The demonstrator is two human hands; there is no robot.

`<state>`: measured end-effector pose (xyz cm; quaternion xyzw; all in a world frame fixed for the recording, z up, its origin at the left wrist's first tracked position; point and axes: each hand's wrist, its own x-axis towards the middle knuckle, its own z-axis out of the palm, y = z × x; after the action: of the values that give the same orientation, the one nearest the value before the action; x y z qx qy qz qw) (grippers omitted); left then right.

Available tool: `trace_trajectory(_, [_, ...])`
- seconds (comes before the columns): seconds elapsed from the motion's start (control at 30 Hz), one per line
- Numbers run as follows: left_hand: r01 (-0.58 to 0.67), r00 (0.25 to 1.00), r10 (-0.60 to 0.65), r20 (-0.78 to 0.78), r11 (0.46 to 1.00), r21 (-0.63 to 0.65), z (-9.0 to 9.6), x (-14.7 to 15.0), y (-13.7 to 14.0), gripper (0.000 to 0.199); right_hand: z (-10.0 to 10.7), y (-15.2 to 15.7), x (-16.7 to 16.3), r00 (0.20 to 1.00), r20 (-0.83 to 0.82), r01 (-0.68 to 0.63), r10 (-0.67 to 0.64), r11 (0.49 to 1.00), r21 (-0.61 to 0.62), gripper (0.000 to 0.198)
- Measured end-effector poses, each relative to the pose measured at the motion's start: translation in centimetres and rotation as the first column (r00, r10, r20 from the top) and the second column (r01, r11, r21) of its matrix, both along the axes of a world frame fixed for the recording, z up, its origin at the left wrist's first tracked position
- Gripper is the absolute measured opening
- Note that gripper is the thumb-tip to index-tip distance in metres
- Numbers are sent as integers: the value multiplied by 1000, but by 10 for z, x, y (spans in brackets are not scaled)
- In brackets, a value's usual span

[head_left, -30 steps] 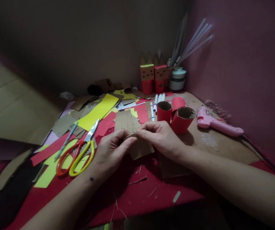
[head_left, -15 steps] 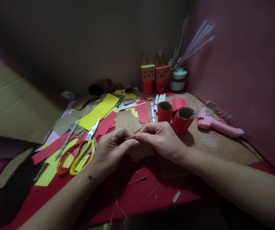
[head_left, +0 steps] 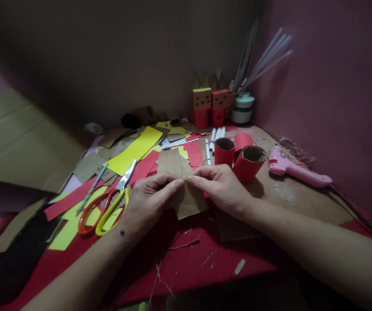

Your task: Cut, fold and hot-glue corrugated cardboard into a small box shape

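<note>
My left hand [head_left: 150, 201] and my right hand [head_left: 220, 185] meet at the middle of the table, fingertips pinched close together. Between them is a small piece of cardboard, mostly hidden by the fingers. Just below the fingertips a brown cardboard strip [head_left: 190, 203] shows; whether it joins the pinched piece I cannot tell. Behind the fingers lies another cardboard strip [head_left: 168, 160]. Scissors [head_left: 108, 209] with one red and one yellow handle rest left of my left hand. Red-covered cardboard tubes [head_left: 249, 164] stand just beyond my right hand.
A pink glue gun [head_left: 297, 170] lies at the right, its cord trailing off. White markers [head_left: 212, 140], a pencil [head_left: 93, 186] and yellow paper [head_left: 134, 151] are among the scraps. Two box-headed figures [head_left: 202, 101] and a lidded jar [head_left: 242, 110] stand at the back.
The pinched cardboard, seen as a thin edge before, is now nearly hidden. My fingertips have risen slightly, and more of the cardboard strip below them shows.
</note>
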<state>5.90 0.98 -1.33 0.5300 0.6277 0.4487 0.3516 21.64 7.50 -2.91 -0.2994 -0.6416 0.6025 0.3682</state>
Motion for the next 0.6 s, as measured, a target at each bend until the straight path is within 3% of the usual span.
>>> trace_trajectory(0.1, [-27, 999, 28, -46, 999, 28, 0, 0, -2, 22, 0, -1, -1, 994, -40, -110, 105, 978, -176, 19])
trace_trajectory(0.2, [-21, 1000, 21, 19, 1000, 6, 0, -1, -2, 26, -1, -1, -1, 984, -84, -175, 158, 946, -273, 15])
trace_trajectory(0.43, [154, 946, -72, 317, 958, -241, -1, -9, 8, 30, -8, 10, -6, 971, -238, -142, 35, 881, -451, 12])
trace_trajectory(0.57, [145, 926, -32, 376, 950, -276, -5, -9, 10, 29, -7, 13, -7, 975, -221, -112, -5, 849, -517, 12])
trace_trajectory(0.6, [125, 934, -26, 355, 958, -257, -5, -9, 10, 24, -6, 13, -7, 977, -212, -97, -21, 841, -532, 21])
